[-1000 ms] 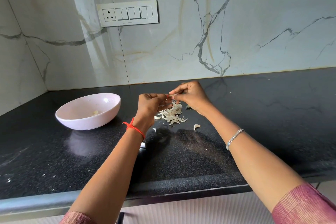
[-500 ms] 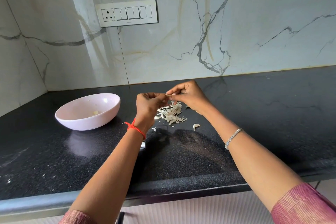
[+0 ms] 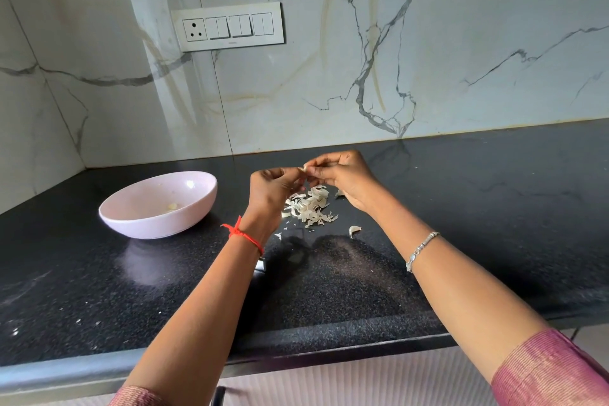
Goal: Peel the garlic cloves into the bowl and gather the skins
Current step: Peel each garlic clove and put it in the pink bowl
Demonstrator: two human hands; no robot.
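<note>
Grip: left hand (image 3: 273,188) and right hand (image 3: 342,178) meet fingertip to fingertip, fingers curled, pinching one garlic clove (image 3: 302,169) between them. Only a pale sliver of it shows.
Clove position: held in the air, right of the bowl (image 3: 158,228) and apart from it, above the skins.
Skins: loose pile of skins (image 3: 309,206) on the countertop (image 3: 461,208), right of the bowl, directly under the hands. A few flecks lie scattered on the side nearer the person.
Spare clove: one unpeeled clove (image 3: 355,231) farther right of the bowl than the pile.
Bowl contents: one small pale peeled piece (image 3: 172,206) inside, near the bottom.
Step (judged): mid-peel, skin being picked off the held clove.
Next move (judged): strip the last skin, let it drop on the pile, carry the bare clove left across to the bowl. Then take the spare clove. Gathering of skins not begun.
Writing: switch plate (image 3: 227,26) on the wall behind the bowl carries a small mark under the switches, too small to read. No other labels seen.
</note>
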